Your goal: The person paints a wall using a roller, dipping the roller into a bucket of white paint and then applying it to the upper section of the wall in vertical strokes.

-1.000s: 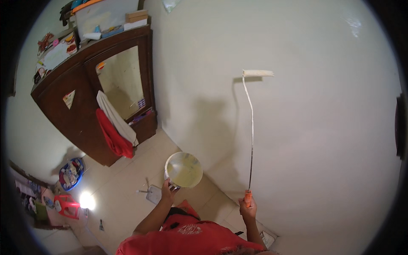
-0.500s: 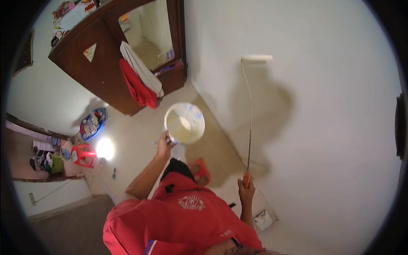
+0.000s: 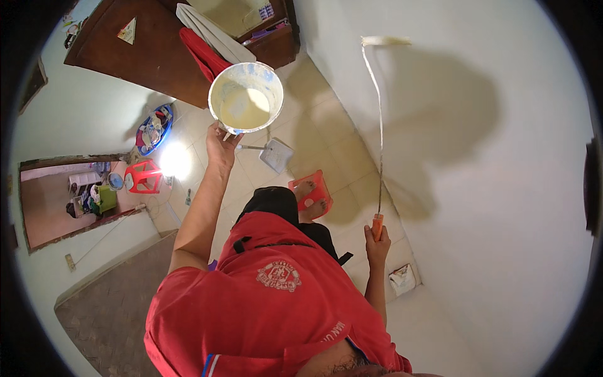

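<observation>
My left hand (image 3: 222, 146) grips a white bucket (image 3: 277, 100) by its near rim, with the fingers partly hidden beneath it. Pale cream paint (image 3: 242, 108) lies in the bottom of the bucket. My right hand (image 3: 377, 244) is wrapped round the orange handle of a paint roller (image 3: 380, 125). The roller's long, slightly bent rod stretches away from me along the pale wall (image 3: 490, 207). Its roller head (image 3: 386, 41) is at the far end by the wall; whether it touches the surface I cannot tell.
My feet stand on a red plastic stool (image 3: 319, 188). Near it on the tiles lies a dustpan (image 3: 276, 155). A brown wardrobe (image 3: 144, 53) with hanging cloths stands ahead. To the left are a blue basin (image 3: 168, 119) of clothes, a bright lamp (image 3: 176, 161) and another red stool (image 3: 143, 177).
The view has shifted. The bucket and my left arm now reach farther forward and left, and the roller head appears higher in the picture. Both hands keep their hold.
</observation>
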A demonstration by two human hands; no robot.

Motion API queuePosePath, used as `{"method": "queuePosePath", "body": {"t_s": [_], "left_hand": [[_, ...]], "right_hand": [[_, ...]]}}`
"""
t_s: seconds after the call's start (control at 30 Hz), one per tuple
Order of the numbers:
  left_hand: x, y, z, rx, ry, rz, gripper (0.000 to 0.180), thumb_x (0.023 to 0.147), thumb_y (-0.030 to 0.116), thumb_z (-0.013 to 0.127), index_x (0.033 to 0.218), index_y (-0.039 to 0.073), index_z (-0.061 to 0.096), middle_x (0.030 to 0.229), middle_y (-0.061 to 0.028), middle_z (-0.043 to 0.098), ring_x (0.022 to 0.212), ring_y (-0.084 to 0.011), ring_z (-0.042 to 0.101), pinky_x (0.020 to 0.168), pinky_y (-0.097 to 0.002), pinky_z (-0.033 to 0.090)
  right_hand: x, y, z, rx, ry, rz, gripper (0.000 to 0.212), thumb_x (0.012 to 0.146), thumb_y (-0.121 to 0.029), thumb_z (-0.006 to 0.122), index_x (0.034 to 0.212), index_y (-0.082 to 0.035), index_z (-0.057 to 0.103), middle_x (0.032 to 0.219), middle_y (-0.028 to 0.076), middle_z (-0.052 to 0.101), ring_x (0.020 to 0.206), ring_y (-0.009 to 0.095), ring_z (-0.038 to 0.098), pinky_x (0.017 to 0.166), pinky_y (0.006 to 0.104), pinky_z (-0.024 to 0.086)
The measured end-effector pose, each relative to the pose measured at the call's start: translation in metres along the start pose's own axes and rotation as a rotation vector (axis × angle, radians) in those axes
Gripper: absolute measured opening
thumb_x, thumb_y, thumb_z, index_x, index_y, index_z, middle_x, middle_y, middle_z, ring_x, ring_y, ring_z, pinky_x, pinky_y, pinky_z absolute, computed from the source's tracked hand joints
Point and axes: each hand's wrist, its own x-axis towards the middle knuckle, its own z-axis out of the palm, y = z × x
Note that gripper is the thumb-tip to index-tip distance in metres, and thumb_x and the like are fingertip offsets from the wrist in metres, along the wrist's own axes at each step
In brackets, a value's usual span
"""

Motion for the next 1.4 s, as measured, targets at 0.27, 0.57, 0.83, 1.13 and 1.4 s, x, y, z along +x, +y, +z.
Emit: {"method": "queuePosePath", "body": {"t_s": [0.27,0.57,0.83,1.13,1.4], "left_hand": [[-0.003,0.007,0.006,0.015,-0.002,-0.024,0.047,0.094,0.035,0.048,0.122,-0.002,0.045,0.124,-0.0157,0.044,0.110,-0.0332,0.053,0.098,-0.0467,0.049],[-0.008,0.009,0.006,-0.012,-0.028,-0.013,0.051,0.092,0.036,0.051,0.121,-0.005,0.042,0.123,-0.0185,0.040,0.109,-0.0351,0.053,0.099,-0.0485,0.050],[0.002,-0.005,-0.006,-0.004,-0.090,0.026,0.054,0.092,0.036,0.051,0.127,-0.004,0.041,0.128,-0.0198,0.042,0.114,-0.0360,0.051,0.101,-0.0489,0.047],[0.043,-0.021,-0.041,-0.027,-0.217,0.088,0.056,0.093,0.035,0.050,0.132,-0.004,0.039,0.133,-0.0177,0.039,0.122,-0.0360,0.046,0.106,-0.0513,0.042],[0.128,-0.038,-0.111,-0.040,-0.407,0.142,0.048,0.097,0.030,0.045,0.129,-0.005,0.043,0.133,-0.0210,0.045,0.123,-0.0408,0.050,0.101,-0.0510,0.050]], "right_hand": [[0.019,0.008,-0.003,-0.001,-0.034,0.037,0.029,0.085,-0.025,0.075,0.084,-0.001,0.058,0.067,0.007,0.059,0.061,0.013,0.050,0.058,0.0306,0.044],[0.029,0.033,0.006,-0.022,-0.084,0.064,0.030,0.086,-0.026,0.074,0.084,-0.002,0.058,0.066,0.006,0.057,0.061,0.013,0.049,0.058,0.0306,0.043],[0.045,0.076,0.025,-0.035,-0.053,0.007,0.028,0.086,-0.026,0.074,0.089,-0.001,0.061,0.066,0.008,0.059,0.060,0.015,0.052,0.058,0.0315,0.045],[0.041,0.128,0.039,-0.065,0.032,0.007,0.026,0.085,-0.018,0.074,0.101,-0.001,0.065,0.082,0.013,0.069,0.072,0.017,0.063,0.067,0.0323,0.049],[0.060,0.208,0.035,-0.085,0.114,0.034,0.049,0.085,-0.009,0.068,0.132,0.001,0.054,0.114,0.011,0.064,0.094,0.011,0.057,0.083,0.0255,0.046]]}}
